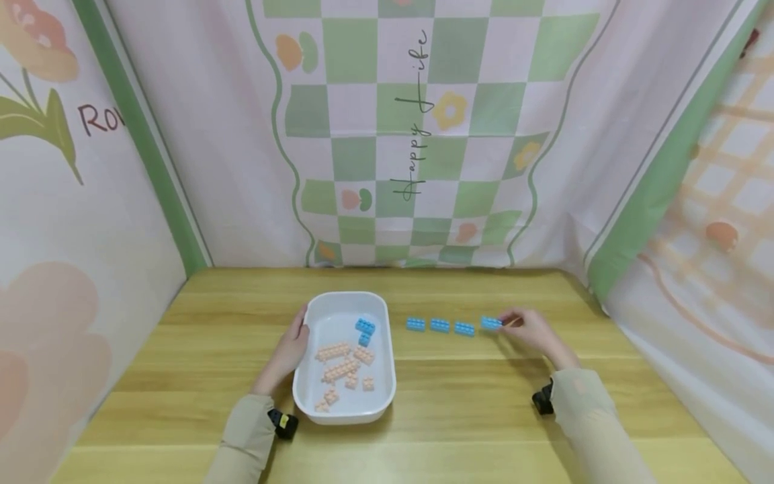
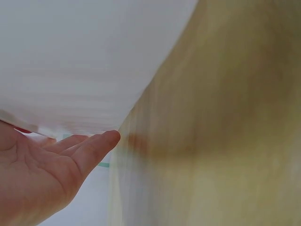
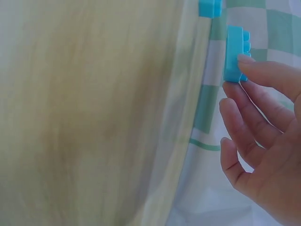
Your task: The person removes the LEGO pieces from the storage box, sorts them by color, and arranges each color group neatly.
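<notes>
Now | blue brick (image 1: 490,323) | pinched @ tips of R hand (image 1: 535,330)

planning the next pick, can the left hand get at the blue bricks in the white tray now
Probably yes: the left hand touches the side of the white tray, which is open on top, and nothing covers the blue bricks. It would likely need to leave that side and reach in.
</notes>
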A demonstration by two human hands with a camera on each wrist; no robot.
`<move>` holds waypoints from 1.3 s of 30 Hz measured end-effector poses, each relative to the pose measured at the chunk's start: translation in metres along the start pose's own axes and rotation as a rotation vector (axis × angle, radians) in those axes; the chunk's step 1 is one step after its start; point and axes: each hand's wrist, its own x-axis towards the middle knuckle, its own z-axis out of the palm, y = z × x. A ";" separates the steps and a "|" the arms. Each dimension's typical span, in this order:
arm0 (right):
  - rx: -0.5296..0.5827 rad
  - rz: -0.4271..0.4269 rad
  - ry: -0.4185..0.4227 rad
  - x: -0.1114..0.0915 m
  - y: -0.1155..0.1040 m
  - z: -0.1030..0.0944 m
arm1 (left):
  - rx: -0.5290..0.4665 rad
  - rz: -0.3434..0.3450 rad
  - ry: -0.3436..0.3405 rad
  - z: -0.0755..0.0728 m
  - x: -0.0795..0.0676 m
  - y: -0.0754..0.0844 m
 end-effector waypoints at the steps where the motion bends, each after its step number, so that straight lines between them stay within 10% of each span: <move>1: 0.001 0.006 -0.007 0.000 0.001 0.000 | 0.000 -0.001 0.000 0.000 0.000 0.000; 39: 0.036 0.051 -0.098 0.006 0.007 0.008 | -0.021 0.006 0.004 0.001 -0.002 0.002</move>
